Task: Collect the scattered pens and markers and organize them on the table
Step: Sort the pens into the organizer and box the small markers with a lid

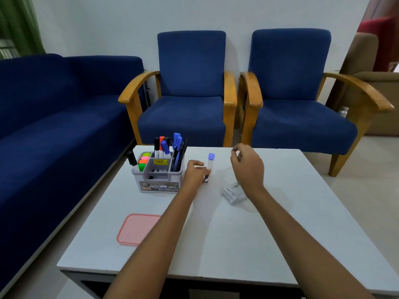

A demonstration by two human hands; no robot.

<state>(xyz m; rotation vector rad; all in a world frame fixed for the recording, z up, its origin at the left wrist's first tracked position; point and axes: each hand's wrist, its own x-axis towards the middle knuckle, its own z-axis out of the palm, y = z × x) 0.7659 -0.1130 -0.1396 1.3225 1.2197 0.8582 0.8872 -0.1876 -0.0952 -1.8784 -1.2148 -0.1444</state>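
beside the organizer point(158, 175), left hand point(192, 173) around a blue-capped marker point(209, 167), right hand point(247, 167) loosely curled, empty

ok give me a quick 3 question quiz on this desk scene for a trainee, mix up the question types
1. True or false: the left hand grips the blue-capped marker.
2. Multiple choice: where does the pink lid lie? A) inside the organizer B) flat on the table, nearer the camera than the organizer C) on a chair
3. Fill in: the highlighters stand in the ___ compartment of the grey organizer.

Key
1. True; the marker stands upright on the white table in its grip, while the right hand hovers loosely curled, holding nothing that can be seen.
2. B
3. Left
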